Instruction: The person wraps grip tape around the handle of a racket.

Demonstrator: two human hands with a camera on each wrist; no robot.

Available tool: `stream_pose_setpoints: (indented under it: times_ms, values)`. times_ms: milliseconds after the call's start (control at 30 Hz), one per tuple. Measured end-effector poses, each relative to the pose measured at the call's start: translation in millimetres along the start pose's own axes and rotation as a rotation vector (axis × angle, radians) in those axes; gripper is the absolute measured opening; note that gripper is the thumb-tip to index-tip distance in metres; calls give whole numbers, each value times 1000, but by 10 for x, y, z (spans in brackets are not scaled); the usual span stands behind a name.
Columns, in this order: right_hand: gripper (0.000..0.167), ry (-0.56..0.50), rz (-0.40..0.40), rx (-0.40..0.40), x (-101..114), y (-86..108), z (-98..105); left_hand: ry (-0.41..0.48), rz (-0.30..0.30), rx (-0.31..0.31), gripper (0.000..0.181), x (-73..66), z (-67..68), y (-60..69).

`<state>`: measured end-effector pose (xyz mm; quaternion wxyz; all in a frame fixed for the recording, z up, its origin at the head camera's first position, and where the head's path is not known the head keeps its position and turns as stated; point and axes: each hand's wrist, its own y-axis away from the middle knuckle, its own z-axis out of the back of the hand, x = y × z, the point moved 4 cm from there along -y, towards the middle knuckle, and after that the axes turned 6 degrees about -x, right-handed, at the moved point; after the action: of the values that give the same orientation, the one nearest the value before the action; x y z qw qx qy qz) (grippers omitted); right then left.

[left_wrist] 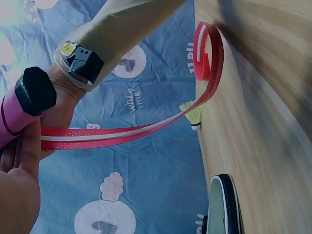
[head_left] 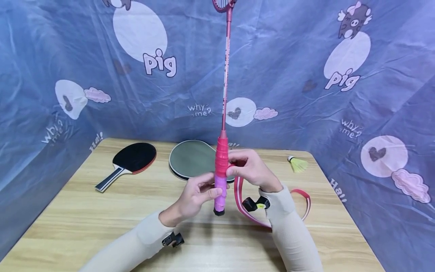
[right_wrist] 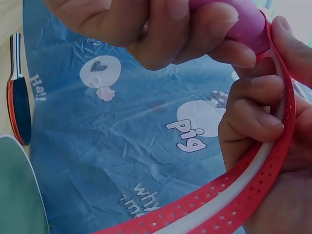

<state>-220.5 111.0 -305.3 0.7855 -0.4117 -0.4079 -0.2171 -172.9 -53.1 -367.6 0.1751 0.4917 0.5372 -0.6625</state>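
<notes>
A badminton racket [head_left: 225, 87] stands upright over the table, its head cut off by the top of the head view. Red overgrip tape covers the upper handle [head_left: 222, 155]; the lower part [head_left: 220, 189] is purple with a black butt cap [left_wrist: 36, 90]. My left hand [head_left: 197, 194] holds the purple part between thumb and fingers. Beside the handle, my right hand [head_left: 249, 168] pinches the loose red grip tape [right_wrist: 263, 161], perforated with a white stripe. From there the tape [left_wrist: 112, 138] hangs down and curls onto the table to the right.
A black table tennis bat [head_left: 134, 158] lies at the left of the wooden table [head_left: 85, 226]. Behind the racket handle is a green-faced bat [head_left: 193, 158]. A yellow shuttlecock [head_left: 298, 164] lies at the back right. Blue printed cloth [head_left: 190, 83] surrounds the table's back and sides.
</notes>
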Motion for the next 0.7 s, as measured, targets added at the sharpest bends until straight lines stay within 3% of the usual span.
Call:
stream_pose_setpoints:
  times_ms: [133,267,500,600,700]
  values:
    - [54,-34,-12,16,-13,10,-7,18,17,43,32,-5,1,2]
    - [49,-74,-18,30,-28,23,-7,32,-5,119,31,-4,13,-1]
    - [34,-131,-12,66,-50,42,-22,184,-8,261,35,10,7,-20]
    - [28,-148,3,80,-61,43,-34,211,8,286,39,19,11,-20]
    - [27,-141,9,75,-69,40,-31,174,12,275,39,23,25,-19]
